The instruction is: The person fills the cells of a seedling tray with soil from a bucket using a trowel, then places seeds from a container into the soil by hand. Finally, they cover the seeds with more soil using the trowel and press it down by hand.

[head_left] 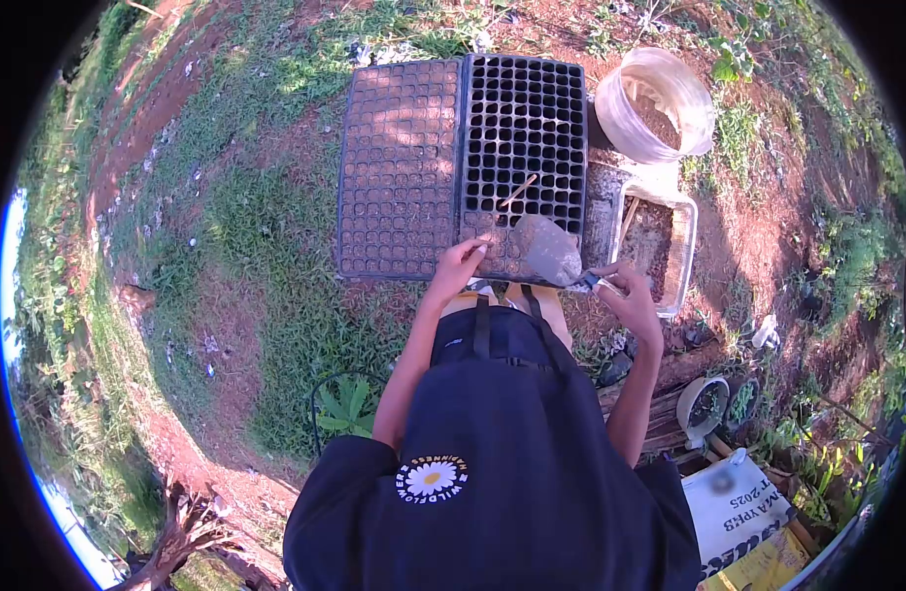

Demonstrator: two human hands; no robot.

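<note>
A black seedling tray (527,108) lies on the ground in front of me. Its far cells are bare, while the rows nearest me hold brown soil. Over those near rows is the grey, soil-smeared blade of a trowel (548,248). My right hand (628,297) grips its dark handle at the tray's near right corner. My left hand (461,264) is at the near edge, its fingers pinched together over the soil-filled cells. Whatever they hold is too small to make out. A thin stick (519,190) lies across the cells just beyond the blade.
On the left, a second seedling tray (399,167) full of soil adjoins the first. To the right stand a pale round tub (697,123) with soil inside and a rectangular container (684,261) holding soil and a stick. Pots (691,409) and a printed sack (734,512) are lower right.
</note>
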